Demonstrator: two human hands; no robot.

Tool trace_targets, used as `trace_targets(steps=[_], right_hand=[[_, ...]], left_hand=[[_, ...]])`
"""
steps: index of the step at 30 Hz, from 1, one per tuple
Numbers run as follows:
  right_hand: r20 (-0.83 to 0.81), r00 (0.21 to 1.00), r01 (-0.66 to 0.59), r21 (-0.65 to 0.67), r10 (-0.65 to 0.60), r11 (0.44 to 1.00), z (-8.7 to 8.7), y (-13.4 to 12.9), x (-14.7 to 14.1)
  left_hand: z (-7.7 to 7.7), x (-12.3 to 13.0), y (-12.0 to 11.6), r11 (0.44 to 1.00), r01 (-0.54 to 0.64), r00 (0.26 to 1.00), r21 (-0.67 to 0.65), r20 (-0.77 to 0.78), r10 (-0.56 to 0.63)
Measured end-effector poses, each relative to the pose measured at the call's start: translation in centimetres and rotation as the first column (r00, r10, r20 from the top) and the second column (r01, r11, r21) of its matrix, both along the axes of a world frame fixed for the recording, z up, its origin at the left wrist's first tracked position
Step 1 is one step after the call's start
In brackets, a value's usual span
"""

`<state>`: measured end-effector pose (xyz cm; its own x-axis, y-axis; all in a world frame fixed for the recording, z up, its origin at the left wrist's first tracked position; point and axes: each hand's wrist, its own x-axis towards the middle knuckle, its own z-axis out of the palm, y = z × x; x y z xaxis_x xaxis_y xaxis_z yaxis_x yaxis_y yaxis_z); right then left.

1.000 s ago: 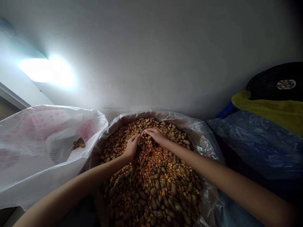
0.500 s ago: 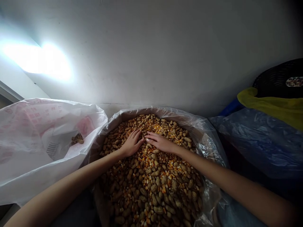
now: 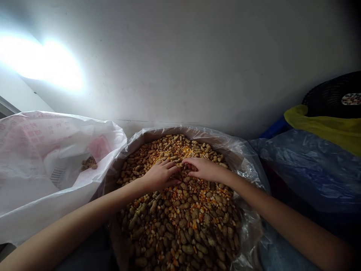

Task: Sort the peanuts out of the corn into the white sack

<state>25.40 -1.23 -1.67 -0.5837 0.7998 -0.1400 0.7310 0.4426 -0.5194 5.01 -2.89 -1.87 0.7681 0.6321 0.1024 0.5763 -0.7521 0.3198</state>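
A large plastic-lined tub [image 3: 245, 158] holds unshelled peanuts [image 3: 187, 248] mixed with yellow and orange corn kernels [image 3: 175, 205]. Over the middle of the mix, my left hand [image 3: 161, 175] has bent fingers, with the thumb apart below them. My right hand [image 3: 204, 169] faces it from the other side, fingers curled and thumb separated from them. Only a small gap lies between the two sets of fingertips, both close to the peanuts. Nothing is plainly held in either hand, though the undersides of the fingers are hidden.
Left of the tub, a white bag [image 3: 42, 150] with pink print stands wide open, a small pile of peanuts [image 3: 89, 163] inside. To the right are a bluish plastic bag [image 3: 310, 169], yellow mesh cloth [image 3: 318, 122] and a black fan [image 3: 329, 92]. A pale wall [image 3: 180, 67] rises behind.
Both hands have shifted to the right and their fingers, flatter before, are now more bent. My left hand has turned, with its fingers pointing more to the right. The view has tilted slightly.
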Motion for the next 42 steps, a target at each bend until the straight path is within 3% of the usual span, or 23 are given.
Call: trace_targets(steps=[5, 7, 9, 11, 13, 15, 16, 17, 18, 19, 20, 22, 23, 25, 27, 29, 32, 34, 37, 39, 42], right_hand=[[-0.009, 1.0, -0.014, 0.016, 0.014, 1.0, 0.0, -0.3, -0.3], [-0.06, 0.998, 0.03, -0.024, -0.031, 0.999, 0.2, -0.2, -0.1], [-0.201, 0.972, 0.098, -0.136, -0.125, 0.986, 0.4, 0.0, 0.1], [-0.4, 0.876, 0.149, -0.307, -0.269, 0.94, 0.4, 0.2, 0.2], [-0.52, 0.742, 0.175, -0.46, -0.424, 0.871, 0.2, 0.4, 0.3], [-0.527, 0.673, 0.217, -0.531, -0.519, 0.819, -0.2, 0.5, 0.3], [-0.508, 0.675, 0.247, -0.529, -0.535, 0.812, -0.4, 0.5, 0.4], [-0.481, 0.702, 0.279, -0.493, -0.526, 0.824, -0.7, 0.5, 0.4], [-0.448, 0.748, 0.3, -0.429, -0.489, 0.852, -0.9, 0.5, 0.4], [-0.405, 0.807, 0.298, -0.349, -0.429, 0.889, -1.0, 0.5, 0.4], [-0.349, 0.866, 0.275, -0.265, -0.358, 0.924, -1.1, 0.4, 0.4], [-0.204, 0.953, 0.2, -0.129, -0.224, 0.971, -1.3, 0.3, 0.5], [-0.145, 0.972, 0.17, -0.097, -0.183, 0.981, -1.3, 0.3, 0.4], [-0.068, 0.986, 0.147, -0.041, -0.15, 0.988, -1.2, 0.2, 0.3], [-0.035, 0.989, 0.141, 0.015, -0.141, 0.99, -1.2, 0.2, 0.2], [-0.03, 0.99, 0.136, 0.048, -0.135, 0.99, -1.3, 0.3, 0.0], [-0.058, 0.989, 0.141, 0.068, -0.137, 0.988, -1.5, 0.3, -0.2], [-0.121, 0.979, 0.169, 0.043, -0.163, 0.985, -1.6, 0.3, -0.3], [-0.33, 0.906, 0.219, -0.176, -0.267, 0.96, -1.5, 0.4, -0.2], [-0.508, 0.759, 0.198, -0.417, -0.408, 0.887, -1.2, 0.4, 0.0], [-0.667, 0.457, 0.042, -0.645, -0.589, 0.763, -0.8, 0.5, 0.2]], left_hand=[[-1.1, 0.8, -0.3, 0.993, -0.115, 0.993, 0.004, 0.014, 0.115], [-1.1, 0.7, -0.2, 0.988, -0.132, 0.986, -0.082, 0.087, 0.139], [-0.7, 0.5, 0.2, 0.95, -0.164, 0.947, -0.266, 0.228, 0.227], [-0.2, 0.1, 0.9, 0.825, -0.15, 0.818, -0.545, 0.4, 0.413], [0.3, -0.4, 1.7, 0.609, 0.001, 0.584, -0.793, 0.495, 0.643], [0.5, -1.0, 2.5, 0.42, 0.201, 0.371, -0.885, 0.465, 0.804], [0.6, -1.3, 2.7, 0.361, 0.257, 0.323, -0.896, 0.432, 0.842], [0.5, -1.5, 2.9, 0.331, 0.262, 0.319, -0.907, 0.405, 0.857], [0.4, -1.6, 2.9, 0.331, 0.214, 0.356, -0.919, 0.389, 0.849], [0.2, -1.7, 2.9, 0.37, 0.119, 0.423, -0.921, 0.384, 0.821], [0.1, -1.6, 2.7, 0.449, -0.004, 0.51, -0.893, 0.385, 0.769], [-0.3, -1.3, 2.3, 0.682, -0.207, 0.709, -0.702, 0.373, 0.599], [-0.4, -1.0, 2.1, 0.786, -0.246, 0.798, -0.567, 0.342, 0.496], [-0.7, -0.4, 1.8, 0.908, -0.229, 0.916, -0.351, 0.239, 0.323], [-1.0, 0.1, 1.7, 0.944, -0.22, 0.955, -0.247, 0.142, 0.26], [-1.3, 0.4, 1.8, 0.944, -0.253, 0.956, -0.21, 0.097, 0.278], [-1.6, 0.6, 2.1, 0.912, -0.288, 0.921, -0.291, 0.179, 0.348], [-1.5, 0.4, 2.3, 0.816, -0.259, 0.831, -0.517, 0.311, 0.461], [-0.8, -0.2, 2.7, 0.516, -0.032, 0.586, -0.856, 0.402, 0.703], [-0.1, -0.8, 3.1, 0.359, 0.173, 0.477, -0.917, 0.397, 0.784], [0.7, -1.7, 3.4, 0.224, 0.413, 0.382, -0.883, 0.391, 0.837]])
